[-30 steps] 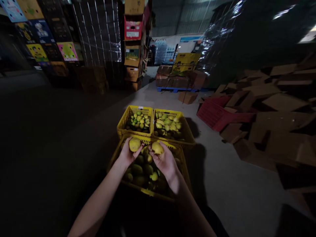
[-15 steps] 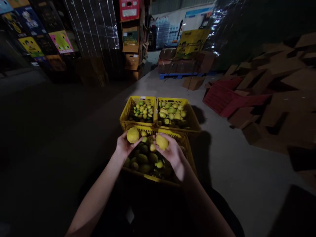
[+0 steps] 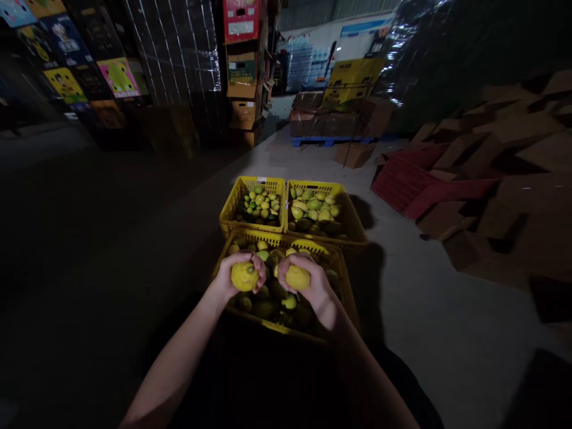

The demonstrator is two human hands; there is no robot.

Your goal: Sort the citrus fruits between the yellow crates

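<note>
My left hand [image 3: 229, 275] is closed round a yellow lemon [image 3: 244, 276], its stem end turned toward me. A second yellow lemon [image 3: 298, 277] sits in my right hand [image 3: 316, 281], with the fingers curled behind it. Both hands are above the near yellow crate [image 3: 286, 329], a small gap between them. Inside that crate lie many green and yellow fruits, among them a bright yellow-green one [image 3: 289, 302]; the deeper ones are in shadow.
Beyond stand a left yellow crate [image 3: 229, 205] of small green and yellow fruits and a right yellow crate [image 3: 353, 217] of larger ones. A red crate [image 3: 406, 182] lies among cardboard boxes [image 3: 513, 202] on the right. Stacked cartons [image 3: 242, 71] and a blue pallet [image 3: 328, 142] are farther back.
Both hands have come lower and nearer to me, each with its lemon. The left lemon has turned so its stem end shows, and the left fingers now wrap over it.
</note>
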